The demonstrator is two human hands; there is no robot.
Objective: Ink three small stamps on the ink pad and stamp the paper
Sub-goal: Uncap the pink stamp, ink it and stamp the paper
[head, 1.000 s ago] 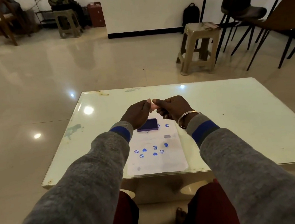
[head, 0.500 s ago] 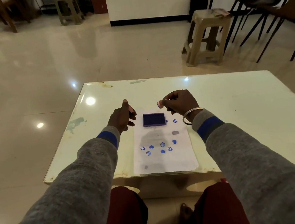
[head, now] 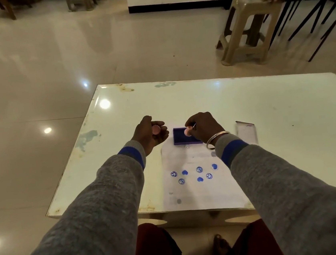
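A blue ink pad (head: 179, 136) lies open at the far end of a white paper (head: 199, 186) that carries several blue smiley and heart prints. My right hand (head: 203, 127) holds a small pink stamp (head: 187, 132) with its tip down over the pad; whether it touches the ink I cannot tell. My left hand (head: 149, 134) hovers left of the pad, curled around a small pink cap (head: 155, 129). No other stamps are visible.
The pale low table (head: 265, 105) has worn front and left edges. A clear lid or case (head: 246, 132) lies right of my right wrist. A plastic stool (head: 249, 25) and black chair legs stand beyond the table on a glossy tiled floor.
My hands, joined on the pink stamp a second ago, have pulled apart. The left keeps the cap; the right has lowered the stamp over the ink pad. My head has tilted down.
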